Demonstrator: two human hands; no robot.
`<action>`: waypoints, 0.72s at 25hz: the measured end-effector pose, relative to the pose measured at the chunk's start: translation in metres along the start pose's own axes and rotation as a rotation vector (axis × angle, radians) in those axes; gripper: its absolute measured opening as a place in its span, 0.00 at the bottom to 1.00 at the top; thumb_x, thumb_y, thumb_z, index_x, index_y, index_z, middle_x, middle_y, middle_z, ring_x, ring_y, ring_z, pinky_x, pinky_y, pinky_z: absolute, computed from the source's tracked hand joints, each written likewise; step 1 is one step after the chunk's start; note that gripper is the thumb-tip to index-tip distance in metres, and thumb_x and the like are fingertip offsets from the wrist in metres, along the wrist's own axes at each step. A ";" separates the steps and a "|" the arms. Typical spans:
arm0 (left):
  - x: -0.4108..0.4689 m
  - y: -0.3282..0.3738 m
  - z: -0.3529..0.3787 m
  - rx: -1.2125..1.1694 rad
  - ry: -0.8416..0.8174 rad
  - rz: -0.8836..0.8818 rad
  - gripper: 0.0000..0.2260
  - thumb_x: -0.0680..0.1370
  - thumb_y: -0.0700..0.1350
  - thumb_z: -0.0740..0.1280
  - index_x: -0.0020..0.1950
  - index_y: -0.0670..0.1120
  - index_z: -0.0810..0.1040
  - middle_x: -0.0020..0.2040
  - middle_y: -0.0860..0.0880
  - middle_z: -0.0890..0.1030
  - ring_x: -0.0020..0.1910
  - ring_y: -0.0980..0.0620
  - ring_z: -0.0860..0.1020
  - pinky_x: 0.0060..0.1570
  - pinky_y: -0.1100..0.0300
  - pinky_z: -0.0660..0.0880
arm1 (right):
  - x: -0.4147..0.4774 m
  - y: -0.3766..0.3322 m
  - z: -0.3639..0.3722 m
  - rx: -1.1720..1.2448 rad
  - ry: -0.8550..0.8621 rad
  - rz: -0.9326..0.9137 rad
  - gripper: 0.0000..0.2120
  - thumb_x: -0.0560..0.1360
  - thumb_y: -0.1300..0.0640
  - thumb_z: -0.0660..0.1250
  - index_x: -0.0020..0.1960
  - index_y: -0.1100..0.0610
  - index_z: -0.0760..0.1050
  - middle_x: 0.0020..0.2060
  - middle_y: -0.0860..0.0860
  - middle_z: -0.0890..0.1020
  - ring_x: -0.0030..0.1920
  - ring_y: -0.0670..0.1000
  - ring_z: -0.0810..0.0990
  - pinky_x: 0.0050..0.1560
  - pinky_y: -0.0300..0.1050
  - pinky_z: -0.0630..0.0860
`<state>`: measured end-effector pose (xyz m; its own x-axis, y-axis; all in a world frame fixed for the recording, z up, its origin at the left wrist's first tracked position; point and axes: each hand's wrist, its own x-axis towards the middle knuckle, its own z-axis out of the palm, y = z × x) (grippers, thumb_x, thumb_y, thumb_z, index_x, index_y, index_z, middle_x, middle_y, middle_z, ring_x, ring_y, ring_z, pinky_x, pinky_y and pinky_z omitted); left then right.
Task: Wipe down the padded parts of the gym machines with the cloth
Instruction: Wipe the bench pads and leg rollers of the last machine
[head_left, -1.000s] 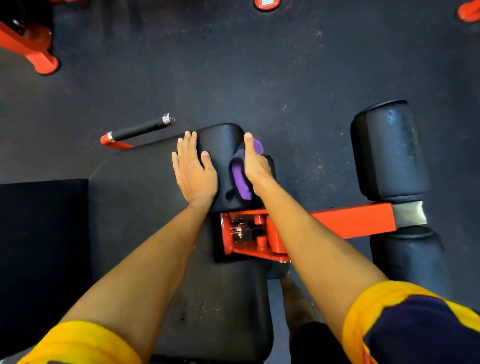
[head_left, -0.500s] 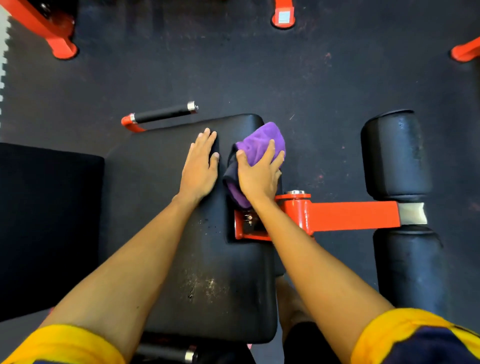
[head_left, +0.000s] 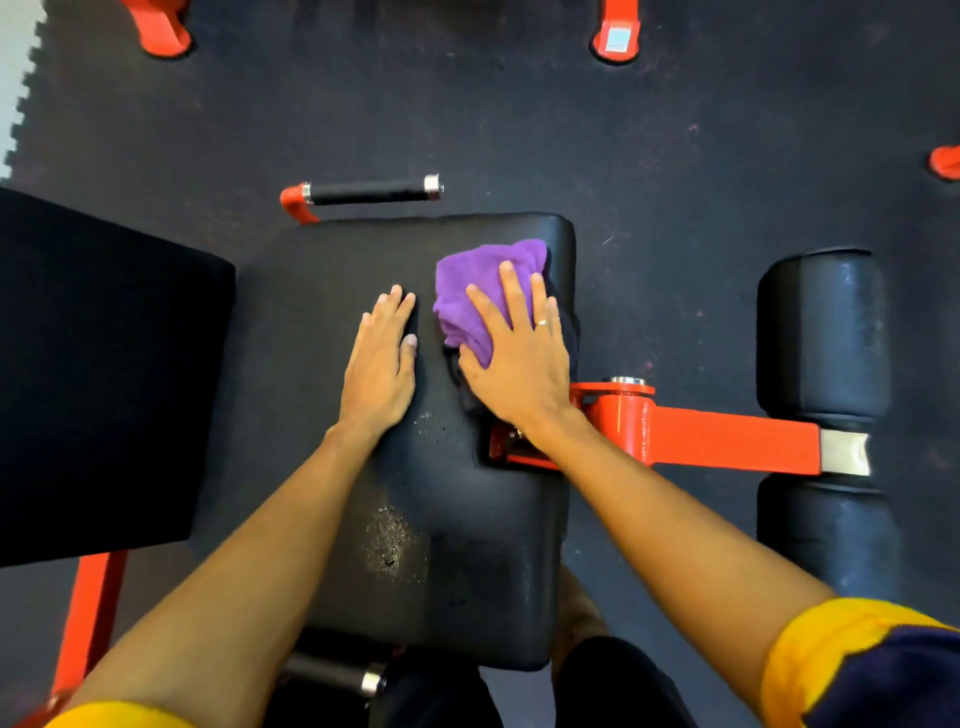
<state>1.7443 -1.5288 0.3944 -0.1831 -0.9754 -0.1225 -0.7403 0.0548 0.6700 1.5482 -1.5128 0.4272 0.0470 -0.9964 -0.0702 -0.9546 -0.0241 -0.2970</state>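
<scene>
A purple cloth (head_left: 480, 283) lies bunched on the far right part of the black padded seat (head_left: 441, 519). My right hand (head_left: 514, 353) presses flat on the cloth with its fingers spread and straight. My left hand (head_left: 382, 364) rests flat on the seat pad just left of the cloth, fingers together. A scuffed, speckled patch shows on the pad nearer to me.
An orange arm (head_left: 717, 441) runs right from the seat to two black roller pads (head_left: 823, 332). A black back pad (head_left: 98, 374) stands at the left. A black handle grip (head_left: 371, 191) sticks out beyond the seat. Orange machine feet (head_left: 615, 39) stand on the dark rubber floor.
My right hand has come up from the seat's right edge onto its top with the cloth, and now lies flat with more cloth showing. My left hand has stayed flat on the pad.
</scene>
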 end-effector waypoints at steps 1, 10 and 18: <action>-0.005 -0.001 -0.001 0.006 0.008 -0.011 0.22 0.86 0.43 0.54 0.82 0.46 0.61 0.83 0.50 0.57 0.82 0.53 0.52 0.81 0.57 0.44 | 0.003 -0.009 0.000 0.029 0.005 0.068 0.34 0.75 0.42 0.61 0.80 0.47 0.63 0.83 0.55 0.53 0.81 0.66 0.49 0.80 0.65 0.51; -0.050 -0.026 -0.008 0.000 0.027 -0.072 0.22 0.87 0.42 0.53 0.82 0.46 0.60 0.82 0.49 0.58 0.82 0.53 0.52 0.81 0.56 0.46 | -0.032 -0.015 0.009 0.015 -0.130 -0.318 0.34 0.76 0.42 0.60 0.81 0.48 0.63 0.83 0.52 0.54 0.83 0.60 0.47 0.81 0.61 0.52; -0.080 -0.032 -0.010 -0.045 0.089 -0.177 0.21 0.87 0.43 0.52 0.81 0.44 0.61 0.82 0.47 0.59 0.82 0.54 0.53 0.79 0.62 0.43 | -0.069 -0.049 0.015 0.071 -0.272 -0.348 0.32 0.79 0.44 0.63 0.82 0.48 0.61 0.83 0.49 0.51 0.83 0.60 0.42 0.81 0.62 0.44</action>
<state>1.7895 -1.4550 0.3900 0.0068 -0.9840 -0.1779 -0.7259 -0.1272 0.6759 1.5963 -1.4415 0.4325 0.4467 -0.8721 -0.1997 -0.8461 -0.3392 -0.4112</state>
